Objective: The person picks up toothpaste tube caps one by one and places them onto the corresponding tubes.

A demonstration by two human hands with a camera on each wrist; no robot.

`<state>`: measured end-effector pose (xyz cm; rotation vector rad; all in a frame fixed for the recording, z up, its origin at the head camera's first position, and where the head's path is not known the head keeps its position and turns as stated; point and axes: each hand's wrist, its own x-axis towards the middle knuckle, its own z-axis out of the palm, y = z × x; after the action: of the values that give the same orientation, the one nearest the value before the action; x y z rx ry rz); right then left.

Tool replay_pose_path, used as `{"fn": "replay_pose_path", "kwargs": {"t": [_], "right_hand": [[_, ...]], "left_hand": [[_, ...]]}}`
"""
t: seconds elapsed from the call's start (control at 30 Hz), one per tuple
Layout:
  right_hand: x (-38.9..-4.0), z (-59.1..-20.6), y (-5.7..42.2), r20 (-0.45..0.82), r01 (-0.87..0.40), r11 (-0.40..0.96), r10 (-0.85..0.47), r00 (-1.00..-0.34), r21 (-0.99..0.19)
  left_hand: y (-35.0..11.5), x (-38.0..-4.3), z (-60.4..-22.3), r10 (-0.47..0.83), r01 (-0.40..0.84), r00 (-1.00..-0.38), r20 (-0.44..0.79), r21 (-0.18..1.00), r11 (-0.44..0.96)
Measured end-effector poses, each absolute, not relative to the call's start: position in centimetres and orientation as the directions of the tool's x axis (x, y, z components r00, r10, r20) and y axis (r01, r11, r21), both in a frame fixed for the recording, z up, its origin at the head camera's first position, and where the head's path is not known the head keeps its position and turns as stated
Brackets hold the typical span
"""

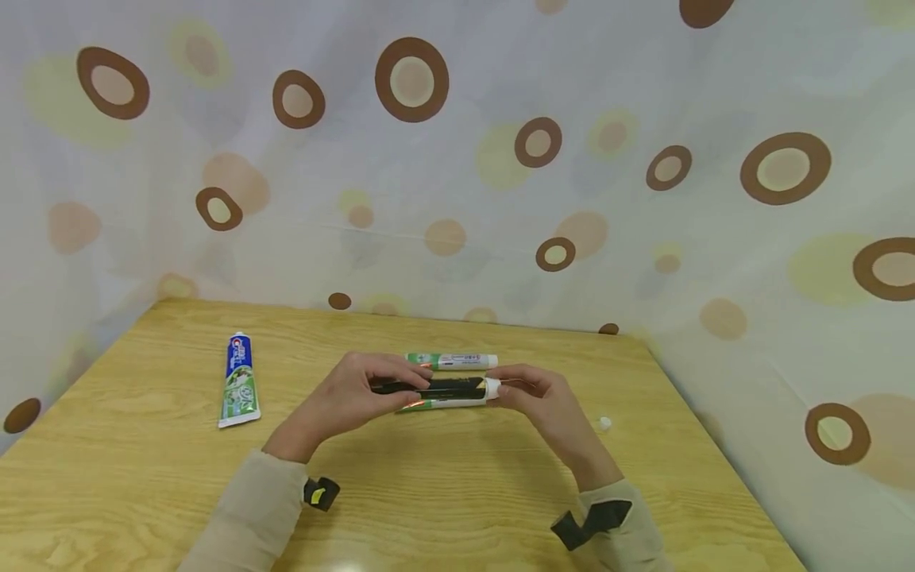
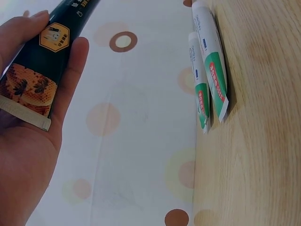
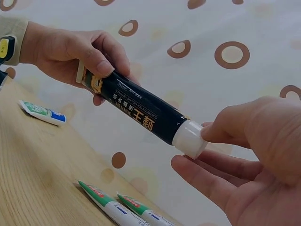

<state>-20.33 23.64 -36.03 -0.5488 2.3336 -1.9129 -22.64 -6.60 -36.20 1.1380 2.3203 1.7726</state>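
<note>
Left hand [image 1: 349,397] and right hand [image 1: 549,413] near each other, 2 thumb-and-finger grips.

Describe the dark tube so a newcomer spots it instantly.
Above the wood-grain table, find the left hand and right hand. Between them is the dark tube, body gripped by the left, white cap pinched by the right. Unlike the two white-and-green tubes and the blue-and-green tube lying on the table, it is held up and carries gold lettering.
</note>
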Motion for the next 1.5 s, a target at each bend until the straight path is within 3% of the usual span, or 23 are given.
{"fn": "replay_pose_path", "kwargs": {"t": [0.5, 0.73, 1.5], "right_hand": [[-20.18, -35.65, 23.50, 0.159, -0.227, 0.213, -0.294, -0.942, -0.950], [-20.27, -36.03, 23.40, 0.188, -0.246, 0.153, -0.318, -0.929, -0.957], [-20.38, -35.90, 23.23, 0.216, -0.263, 0.132, -0.293, -0.932, -0.956]], "left_hand": [[-6.53, -22.78, -36.19, 0.545, 0.538, -0.734, 0.405, 0.837, 0.102], [-6.54, -22.65, -36.13, 0.547, 0.545, -0.730, 0.410, 0.832, 0.104], [-6.62, -22.70, -35.97, 0.543, 0.561, -0.715, 0.440, 0.825, 0.070]]}}
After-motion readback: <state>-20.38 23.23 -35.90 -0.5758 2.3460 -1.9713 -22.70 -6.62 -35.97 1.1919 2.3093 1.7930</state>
